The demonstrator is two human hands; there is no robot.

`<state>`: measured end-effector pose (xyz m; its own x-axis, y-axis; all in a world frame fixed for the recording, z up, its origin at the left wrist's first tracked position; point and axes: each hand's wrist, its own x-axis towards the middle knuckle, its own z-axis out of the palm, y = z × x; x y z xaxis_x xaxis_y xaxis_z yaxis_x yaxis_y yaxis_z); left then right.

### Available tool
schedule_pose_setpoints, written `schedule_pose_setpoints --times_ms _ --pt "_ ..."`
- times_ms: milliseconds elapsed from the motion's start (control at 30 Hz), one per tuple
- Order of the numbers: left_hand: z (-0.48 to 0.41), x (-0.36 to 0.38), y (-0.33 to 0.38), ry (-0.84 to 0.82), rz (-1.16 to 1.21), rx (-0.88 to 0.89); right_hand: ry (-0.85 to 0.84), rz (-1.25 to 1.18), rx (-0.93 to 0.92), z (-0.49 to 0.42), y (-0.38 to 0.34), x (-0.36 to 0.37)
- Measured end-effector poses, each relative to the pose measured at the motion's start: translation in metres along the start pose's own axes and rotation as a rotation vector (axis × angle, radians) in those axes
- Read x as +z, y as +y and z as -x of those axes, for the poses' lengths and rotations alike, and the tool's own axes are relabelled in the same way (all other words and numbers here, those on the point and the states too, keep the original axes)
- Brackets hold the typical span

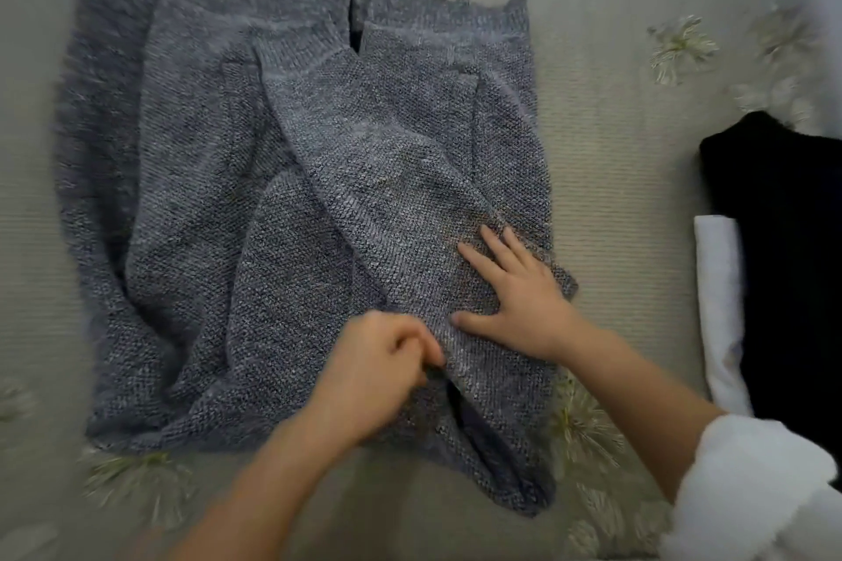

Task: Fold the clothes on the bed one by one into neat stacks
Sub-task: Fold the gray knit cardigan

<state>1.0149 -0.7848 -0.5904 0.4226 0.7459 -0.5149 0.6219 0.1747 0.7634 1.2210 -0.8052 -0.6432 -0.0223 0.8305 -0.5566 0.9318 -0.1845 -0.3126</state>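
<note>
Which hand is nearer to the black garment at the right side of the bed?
Right. The right hand lies flat on the grey sweater, toward the black garment; the left hand pinches the sweater farther away.

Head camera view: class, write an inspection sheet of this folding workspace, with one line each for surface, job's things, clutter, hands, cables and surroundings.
Surface: bed cover, beige ribbed fabric with pale flower motifs.
Job's things: grey knit garment spread out, partly folded and creased; black folded garment and white folded garment touching side by side at the right edge.
Clutter: nothing seen.
Hands: left hand pinches a fold of the grey knit garment near its lower edge; right hand presses flat on it, fingers spread.
Cables: nothing seen.
Surroundings: white sleeve on the right arm; nothing seen beyond the bed.
</note>
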Motion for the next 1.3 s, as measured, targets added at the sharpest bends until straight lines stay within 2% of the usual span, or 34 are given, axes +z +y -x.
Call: schedule_pose_setpoints --times_ms 67,100,167,233,400,567,633,667,733,767,833,900,933,1000,1067,1133,1200,1300 --pt "-0.018 -0.025 -0.008 0.361 -0.104 0.143 0.053 0.039 -0.001 0.003 -0.003 0.014" --pt "-0.029 -0.032 -0.012 0.427 -0.211 0.200 0.093 0.056 0.010 0.006 -0.007 0.021" --pt "-0.051 -0.038 -0.026 0.335 -0.462 0.181 0.198 0.069 0.056 0.015 -0.017 0.037" --pt "-0.063 -0.036 -0.039 0.236 -0.633 0.079 0.285 0.042 0.092 0.027 -0.030 0.054" --pt "-0.065 -0.029 -0.030 0.418 -0.325 0.037 0.393 -0.142 0.154 0.038 -0.053 0.070" --pt "-0.074 -0.063 -0.001 0.615 -0.078 0.382 0.605 -0.244 0.256 0.024 -0.069 0.040" --pt "-0.082 -0.083 -0.007 0.661 -0.022 0.336 0.589 -0.275 0.297 0.018 -0.074 0.032" --pt "-0.086 -0.091 -0.012 0.613 0.010 0.227 0.513 -0.275 0.308 0.016 -0.077 0.032" --pt "-0.091 -0.103 -0.026 0.412 0.112 0.002 0.337 -0.224 0.318 0.013 -0.080 0.041" --pt "-0.092 -0.108 -0.030 0.339 0.168 -0.038 0.299 -0.202 0.323 0.011 -0.081 0.047" --pt "-0.100 -0.120 -0.030 0.343 0.304 -0.011 0.348 -0.215 0.348 0.007 -0.081 0.053" --pt "-0.118 -0.137 -0.021 0.404 0.577 -0.030 0.400 -0.216 0.374 0.002 -0.083 0.057" --pt "-0.130 -0.147 -0.014 0.405 0.740 -0.102 0.413 -0.205 0.385 0.001 -0.084 0.060" --pt "-0.157 -0.162 -0.003 0.280 1.075 -0.291 0.435 -0.186 0.393 -0.002 -0.086 0.063" --pt "-0.174 -0.171 0.009 0.157 1.116 -0.430 0.454 -0.180 0.390 -0.004 -0.087 0.065" --pt "-0.186 -0.174 0.020 0.079 0.944 -0.440 0.475 -0.180 0.395 -0.005 -0.087 0.065" --pt "-0.195 -0.177 0.032 0.054 0.828 -0.348 0.487 -0.193 0.395 -0.005 -0.087 0.065" --pt "-0.209 -0.190 0.043 0.115 0.891 -0.119 0.482 -0.208 0.392 -0.006 -0.087 0.065"
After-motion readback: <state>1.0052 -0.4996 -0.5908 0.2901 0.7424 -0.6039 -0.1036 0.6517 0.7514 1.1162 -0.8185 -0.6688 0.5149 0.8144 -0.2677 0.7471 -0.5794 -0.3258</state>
